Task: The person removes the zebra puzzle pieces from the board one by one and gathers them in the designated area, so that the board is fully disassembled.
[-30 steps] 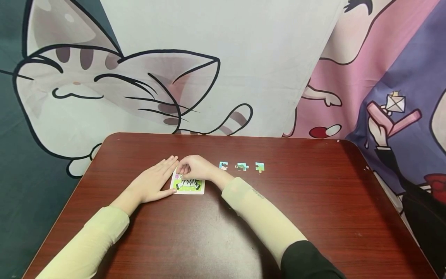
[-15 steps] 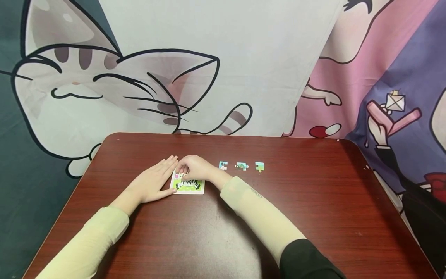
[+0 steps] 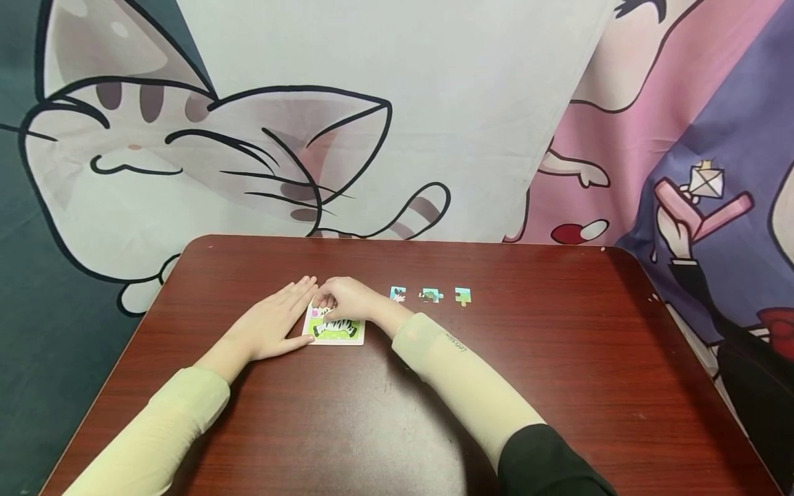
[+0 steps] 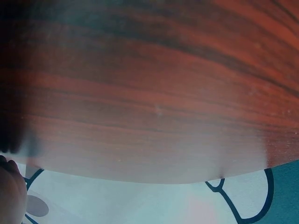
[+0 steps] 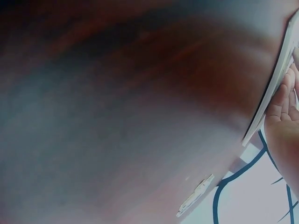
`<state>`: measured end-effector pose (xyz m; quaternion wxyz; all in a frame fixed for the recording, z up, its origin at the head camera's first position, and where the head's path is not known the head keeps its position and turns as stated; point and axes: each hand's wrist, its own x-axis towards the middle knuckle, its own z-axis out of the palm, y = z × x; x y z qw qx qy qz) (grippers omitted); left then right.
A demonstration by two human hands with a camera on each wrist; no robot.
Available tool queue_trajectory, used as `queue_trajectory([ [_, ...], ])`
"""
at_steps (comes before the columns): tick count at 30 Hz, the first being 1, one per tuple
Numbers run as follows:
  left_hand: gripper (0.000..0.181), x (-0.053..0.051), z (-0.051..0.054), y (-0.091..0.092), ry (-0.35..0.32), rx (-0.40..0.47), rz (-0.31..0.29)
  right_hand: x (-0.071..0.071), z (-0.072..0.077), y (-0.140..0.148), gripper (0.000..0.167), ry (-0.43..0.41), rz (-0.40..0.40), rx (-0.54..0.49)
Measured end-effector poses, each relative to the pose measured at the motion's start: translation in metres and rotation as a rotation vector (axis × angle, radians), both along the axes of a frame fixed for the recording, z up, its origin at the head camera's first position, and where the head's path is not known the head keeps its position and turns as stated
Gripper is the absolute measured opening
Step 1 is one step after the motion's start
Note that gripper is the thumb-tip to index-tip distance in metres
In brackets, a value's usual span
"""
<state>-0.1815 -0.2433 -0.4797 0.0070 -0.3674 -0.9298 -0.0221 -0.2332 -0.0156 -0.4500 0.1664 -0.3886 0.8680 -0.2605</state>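
A small white-bordered board with a zebra picture on green (image 3: pixel 338 332) lies flat on the table, left of centre. My left hand (image 3: pixel 267 324) rests along its left side, fingers straight and thumb tip at the lower left corner. Over the board's upper part is my right hand (image 3: pixel 350 297), its fingers curled down at the top left. Whether they pinch a piece there is hidden. In the right wrist view, these curled fingers (image 5: pixel 282 100) are beside the board's pale edge (image 5: pixel 267 100). Three jigsaw pieces, one (image 3: pixel 398 295), another (image 3: pixel 431 295) and a third (image 3: pixel 462 296), lie in a row to the right.
The brown wood-grain table (image 3: pixel 496 413) has rounded far corners. Behind it hangs a cloth printed with a cartoon cat (image 3: pixel 124 200), with pink and purple cloth at the right. In the right wrist view a jigsaw piece (image 5: pixel 195 196) lies near the table's far edge.
Almost nothing differs. My right forearm has shifted very slightly to the left; both hands, the board and the three jigsaw pieces stay where they were.
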Motion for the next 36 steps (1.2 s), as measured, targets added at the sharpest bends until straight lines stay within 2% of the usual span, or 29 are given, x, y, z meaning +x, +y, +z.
queue_trajectory([
  [20, 0.097, 0.0007, 0.0012, 0.0008, -0.006, -0.004, 0.001, 0.0011, 0.0002, -0.0003, 0.024, -0.018, -0.008, -0.017],
  [36, 0.098, 0.0007, 0.0024, 0.0007, -0.013, 0.001, 0.001, 0.0014, 0.0022, 0.0004, 0.022, 0.045, 0.002, -0.052],
])
